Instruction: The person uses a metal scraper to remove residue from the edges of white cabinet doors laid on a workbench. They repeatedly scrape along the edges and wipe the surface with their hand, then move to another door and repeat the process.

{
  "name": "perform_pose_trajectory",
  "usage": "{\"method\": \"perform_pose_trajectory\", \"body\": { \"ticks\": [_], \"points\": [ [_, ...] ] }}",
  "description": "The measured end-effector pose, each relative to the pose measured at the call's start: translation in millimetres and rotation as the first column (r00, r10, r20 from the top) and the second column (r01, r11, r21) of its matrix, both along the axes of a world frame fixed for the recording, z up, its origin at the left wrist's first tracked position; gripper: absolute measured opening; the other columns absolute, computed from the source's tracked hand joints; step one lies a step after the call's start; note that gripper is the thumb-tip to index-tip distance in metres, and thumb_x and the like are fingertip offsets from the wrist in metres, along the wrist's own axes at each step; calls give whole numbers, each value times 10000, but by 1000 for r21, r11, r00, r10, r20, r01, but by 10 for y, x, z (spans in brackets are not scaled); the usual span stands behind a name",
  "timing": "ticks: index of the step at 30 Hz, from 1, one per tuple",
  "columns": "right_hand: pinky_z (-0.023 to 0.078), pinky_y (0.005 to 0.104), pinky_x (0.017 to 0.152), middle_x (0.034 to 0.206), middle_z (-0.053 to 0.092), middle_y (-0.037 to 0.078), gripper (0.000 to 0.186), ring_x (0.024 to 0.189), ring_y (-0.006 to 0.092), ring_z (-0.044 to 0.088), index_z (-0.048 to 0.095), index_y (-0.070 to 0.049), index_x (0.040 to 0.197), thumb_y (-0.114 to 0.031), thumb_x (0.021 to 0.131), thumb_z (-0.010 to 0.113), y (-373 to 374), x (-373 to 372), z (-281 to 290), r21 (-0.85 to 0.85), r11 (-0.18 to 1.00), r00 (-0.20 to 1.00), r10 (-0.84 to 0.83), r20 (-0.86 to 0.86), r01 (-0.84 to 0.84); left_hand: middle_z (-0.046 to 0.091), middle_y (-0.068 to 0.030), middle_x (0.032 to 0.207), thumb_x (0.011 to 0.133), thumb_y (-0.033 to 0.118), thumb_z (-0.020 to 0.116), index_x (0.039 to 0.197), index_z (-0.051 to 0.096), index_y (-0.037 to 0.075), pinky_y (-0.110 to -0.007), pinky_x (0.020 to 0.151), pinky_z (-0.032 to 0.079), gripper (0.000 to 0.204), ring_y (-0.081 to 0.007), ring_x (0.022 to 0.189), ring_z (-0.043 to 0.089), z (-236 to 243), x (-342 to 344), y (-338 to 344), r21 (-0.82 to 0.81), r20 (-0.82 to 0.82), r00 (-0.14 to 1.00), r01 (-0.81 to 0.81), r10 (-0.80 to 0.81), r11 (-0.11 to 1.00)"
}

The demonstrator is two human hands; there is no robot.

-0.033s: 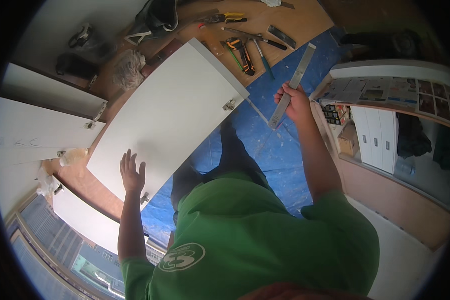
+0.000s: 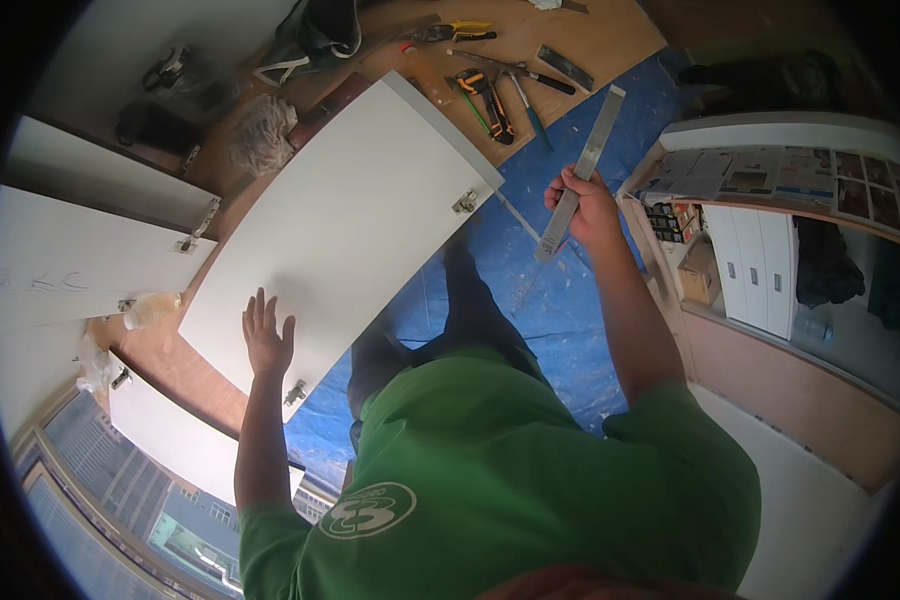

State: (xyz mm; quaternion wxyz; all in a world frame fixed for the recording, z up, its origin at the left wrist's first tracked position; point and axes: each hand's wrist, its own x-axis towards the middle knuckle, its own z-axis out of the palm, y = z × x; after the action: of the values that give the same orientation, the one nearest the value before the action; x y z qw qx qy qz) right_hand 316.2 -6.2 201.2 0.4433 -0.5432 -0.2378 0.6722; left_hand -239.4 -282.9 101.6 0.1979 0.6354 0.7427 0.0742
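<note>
A white cabinet door [image 2: 350, 190] lies at an angle before me, with a metal hinge [image 2: 465, 202] near its right corner and another hinge [image 2: 295, 393] at the near end. My left hand [image 2: 267, 335] is at the door's near part, fingers stretched out and holding nothing; whether the palm presses on it is hard to tell. My right hand [image 2: 587, 207] grips a long flat metal bar [image 2: 598, 135] around its middle. The bar is held tilted over the blue sheet, to the right of the door, and does not touch it.
Beyond the door, a wooden board carries an orange-black utility knife [image 2: 487, 105], a hammer [image 2: 528, 110], a dark block [image 2: 565, 68] and yellow-handled snips [image 2: 455, 33]. Blue sheeting [image 2: 560, 330] covers the floor. White cabinet panels [image 2: 85, 245] stand left, a newspaper-covered ledge [image 2: 750, 180] right.
</note>
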Motion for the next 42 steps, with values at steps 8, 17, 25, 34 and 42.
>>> {"method": "perform_pose_trajectory", "body": {
  "ticks": [8,17,25,34,42],
  "points": [
    [517,324,550,789,613,43,249,617,186,663,579,-77,1100,-152,939,754,-1904,-1158,632,41,996,972,-91,214,84,176,-147,1721,1011,468,589,1629,303,191,-566,1276,148,735,-366,1577,179,-382,-566,-73,-66,-169,956,232,-240,970],
    [554,409,649,794,585,75,413,711,260,673,626,-29,1233,-388,1032,589,-2838,-1407,991,141,989,991,-51,123,33,158,-110,1733,1021,510,518,1663,219,209,-522,1293,103,770,-311,1592,163,-724,-809,-335,2,-316,928,209,-198,978],
    [577,487,730,782,613,67,488,782,334,720,570,-59,1297,-485,1085,460,-3382,-1878,536,108,994,993,2,-114,10,241,-48,1716,1004,610,482,1630,323,225,-472,1300,132,752,-245,1584,200,-935,-879,-357,156,-340,930,204,-141,966],
    [573,421,694,828,624,95,471,737,288,706,533,15,1354,-378,1096,494,-4247,-2668,-682,34,998,998,56,34,-57,268,-60,1705,989,682,454,1616,351,261,-455,1304,128,763,-223,1584,199,-998,-867,-382,222,-317,938,219,-142,950],
    [556,334,696,849,654,80,447,784,201,689,656,24,1209,-386,1090,526,-4485,-3420,-1711,-29,995,995,94,36,-93,275,-81,1697,970,732,408,1598,376,237,-463,1304,124,801,-239,1580,208,-1107,-949,-334,286,-305,938,255,-164,924]
  ]
}}
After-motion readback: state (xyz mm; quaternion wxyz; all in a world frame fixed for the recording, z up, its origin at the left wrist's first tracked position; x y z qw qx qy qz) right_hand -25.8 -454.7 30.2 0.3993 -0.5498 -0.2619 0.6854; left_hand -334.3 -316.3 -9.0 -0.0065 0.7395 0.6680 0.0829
